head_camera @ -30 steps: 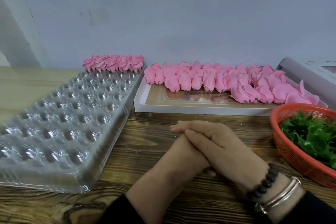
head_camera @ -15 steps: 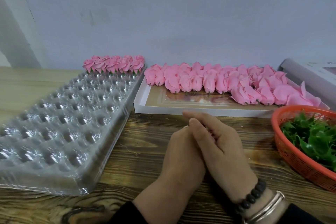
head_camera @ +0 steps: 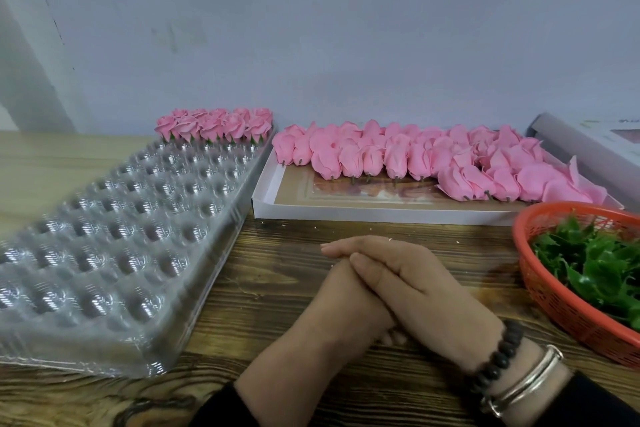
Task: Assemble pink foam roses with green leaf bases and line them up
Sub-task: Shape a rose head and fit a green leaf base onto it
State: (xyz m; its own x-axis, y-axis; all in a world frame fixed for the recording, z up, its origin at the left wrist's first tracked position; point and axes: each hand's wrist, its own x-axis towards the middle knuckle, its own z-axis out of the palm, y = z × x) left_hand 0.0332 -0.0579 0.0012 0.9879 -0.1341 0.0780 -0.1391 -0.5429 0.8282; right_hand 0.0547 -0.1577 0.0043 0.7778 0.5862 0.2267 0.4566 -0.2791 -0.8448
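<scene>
On the left of the wooden desk (head_camera: 263, 305) lies a clear plastic cavity tray (head_camera: 114, 243), with finished pink roses on green leaf bases (head_camera: 214, 125) lined up along its far end. At the centre, the left hand (head_camera: 343, 315) lies under the right hand (head_camera: 412, 284), whose relaxed fingers drape over it; neither grip holds anything. Behind them, a shallow white box (head_camera: 346, 211) carries bare pink foam rose heads (head_camera: 433, 156). At the right edge, a red basket (head_camera: 554, 295) holds the green leaf bases (head_camera: 602, 267).
</scene>
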